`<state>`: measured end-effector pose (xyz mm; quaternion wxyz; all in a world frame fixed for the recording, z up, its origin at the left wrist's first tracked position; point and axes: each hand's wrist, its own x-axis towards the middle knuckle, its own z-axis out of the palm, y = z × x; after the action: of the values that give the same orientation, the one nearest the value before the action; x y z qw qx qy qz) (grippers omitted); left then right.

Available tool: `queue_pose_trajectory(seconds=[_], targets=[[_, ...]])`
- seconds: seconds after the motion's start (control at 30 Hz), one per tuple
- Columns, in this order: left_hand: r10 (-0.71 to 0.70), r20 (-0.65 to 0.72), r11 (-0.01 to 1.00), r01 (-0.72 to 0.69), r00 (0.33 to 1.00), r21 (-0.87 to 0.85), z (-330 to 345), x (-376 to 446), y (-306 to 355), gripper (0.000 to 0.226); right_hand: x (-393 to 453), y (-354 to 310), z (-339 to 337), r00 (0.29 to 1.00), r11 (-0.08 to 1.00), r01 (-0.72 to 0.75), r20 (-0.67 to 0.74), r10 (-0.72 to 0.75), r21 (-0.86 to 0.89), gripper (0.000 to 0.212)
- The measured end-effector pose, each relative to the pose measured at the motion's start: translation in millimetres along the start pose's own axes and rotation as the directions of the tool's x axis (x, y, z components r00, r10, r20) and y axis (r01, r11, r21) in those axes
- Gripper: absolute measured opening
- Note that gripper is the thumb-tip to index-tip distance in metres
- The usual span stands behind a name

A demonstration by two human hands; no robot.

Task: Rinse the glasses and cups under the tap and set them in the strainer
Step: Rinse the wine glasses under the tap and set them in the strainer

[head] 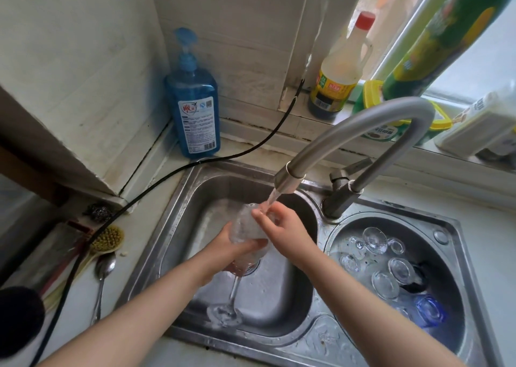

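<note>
Head view: a stemmed wine glass (pixel 245 235) is held tilted over the left sink basin (pixel 195 215), its rim right under the running tap (pixel 290 179). The left hand (pixel 231 252) wraps the bowl from below; the right hand (pixel 279 227) curls its fingers over the rim in the stream. Right of the tap, the strainer (pixel 446 255) holds upturned glasses (pixel 374 239). Rinsing is under way; next, likely carry this glass rightward into a free gap there.
</note>
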<state>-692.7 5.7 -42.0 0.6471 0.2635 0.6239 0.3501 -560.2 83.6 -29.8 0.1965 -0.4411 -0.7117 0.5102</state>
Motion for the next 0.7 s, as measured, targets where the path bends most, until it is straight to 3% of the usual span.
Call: queue_pose_trajectory(seconds=[0.03,0.17,0.3,0.37,0.43,0.5,0.57,0.63,0.7], targets=[[-0.014,0.014,0.999,0.015,1.000,-0.044,1.1,-0.9,-0.5,0.069,1.4,0.0,6.4,0.998,0.993,-0.056,0.004,0.056,0.105,0.011],[-0.116,0.168,0.972,0.147,0.979,-0.181,2.6,-10.3,3.6,0.061,7.8,5.0,21.0,0.942,0.857,-0.314,0.023,0.334,0.408,0.035],[-0.198,0.301,0.894,0.298,0.933,-0.335,3.3,-10.9,0.2,0.077,7.7,6.1,26.9,0.903,0.859,-0.390,-0.043,0.427,0.333,0.039],[-0.223,0.232,0.853,0.305,0.947,-0.423,12.3,-9.2,0.4,0.082,3.1,5.7,30.8,0.936,0.925,-0.296,-0.119,0.330,0.239,0.037],[-0.285,0.144,0.808,0.318,0.948,-0.496,21.6,-7.1,1.3,0.078,-4.2,3.7,39.0,0.975,0.992,-0.124,-0.183,0.128,0.037,0.038],[-0.300,0.144,0.742,0.326,0.943,-0.586,28.3,-4.8,4.5,0.077,-10.6,3.1,49.6,0.972,0.965,0.015,-0.223,-0.075,-0.260,0.049],[-0.252,0.162,0.670,0.293,0.954,-0.683,33.2,-4.3,9.2,0.074,-10.8,5.9,51.4,0.930,0.884,0.139,-0.248,-0.272,-0.447,0.047],[-0.242,0.153,0.635,0.276,0.958,-0.722,34.1,-4.0,11.1,0.073,-4.5,4.4,41.6,0.917,0.889,0.205,-0.238,-0.321,-0.409,0.033],[-0.256,0.145,0.676,0.284,0.956,-0.680,35.2,-2.7,13.0,0.076,5.9,6.2,30.9,0.963,0.982,0.115,-0.227,-0.148,-0.150,0.023]])
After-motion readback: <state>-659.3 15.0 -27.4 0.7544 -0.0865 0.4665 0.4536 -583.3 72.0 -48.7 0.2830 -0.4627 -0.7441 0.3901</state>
